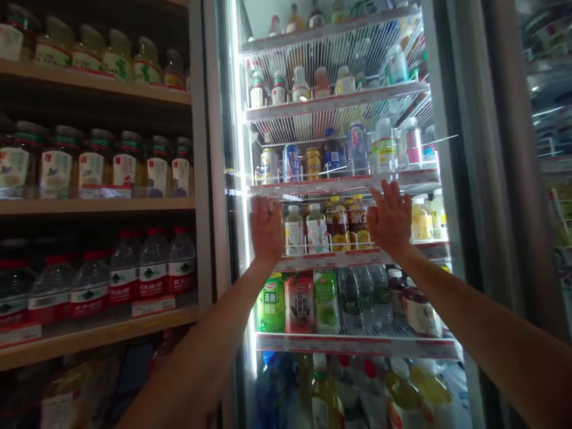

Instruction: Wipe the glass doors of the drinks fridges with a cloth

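Both my arms reach up to a lit drinks fridge. My left hand is raised flat with its fingers together and pointing up, their tips at the edge of the can shelf. At the same height my right hand is open, fingers spread upward. Neither hand holds anything. Between them stands a row of small drink bottles on a wire shelf with a price rail. I cannot tell whether the hands press on a glass door or are inside the fridge.
Cans and bottles fill the shelves above. Green and pink cartons and water bottles stand below. To the left, wooden shelves carry jars and red-capped water bottles. Another fridge stands at the right.
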`<state>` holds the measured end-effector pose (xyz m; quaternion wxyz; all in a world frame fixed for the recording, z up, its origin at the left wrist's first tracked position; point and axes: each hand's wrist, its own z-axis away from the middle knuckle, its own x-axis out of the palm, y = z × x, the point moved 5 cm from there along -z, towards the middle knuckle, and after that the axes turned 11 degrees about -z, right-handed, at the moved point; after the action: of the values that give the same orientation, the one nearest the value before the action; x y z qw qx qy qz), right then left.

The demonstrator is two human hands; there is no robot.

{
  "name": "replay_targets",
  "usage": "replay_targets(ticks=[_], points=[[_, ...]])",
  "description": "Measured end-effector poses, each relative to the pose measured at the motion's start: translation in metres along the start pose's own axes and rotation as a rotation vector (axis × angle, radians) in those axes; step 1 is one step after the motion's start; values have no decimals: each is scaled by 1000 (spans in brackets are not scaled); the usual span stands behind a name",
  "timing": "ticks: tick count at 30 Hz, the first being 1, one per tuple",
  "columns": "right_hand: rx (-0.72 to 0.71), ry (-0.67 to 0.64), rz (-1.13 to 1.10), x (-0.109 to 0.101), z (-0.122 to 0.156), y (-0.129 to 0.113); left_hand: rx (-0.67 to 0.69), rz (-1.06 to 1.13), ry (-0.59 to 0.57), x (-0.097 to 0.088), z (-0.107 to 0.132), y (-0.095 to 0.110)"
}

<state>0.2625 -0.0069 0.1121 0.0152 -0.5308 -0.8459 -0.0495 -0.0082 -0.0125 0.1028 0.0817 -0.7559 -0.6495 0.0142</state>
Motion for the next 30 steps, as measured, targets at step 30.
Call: replay_targets(ticks=[30], points=[[-41, 14, 30, 0, 1, 1, 485, 43, 9, -16, 78, -6]])
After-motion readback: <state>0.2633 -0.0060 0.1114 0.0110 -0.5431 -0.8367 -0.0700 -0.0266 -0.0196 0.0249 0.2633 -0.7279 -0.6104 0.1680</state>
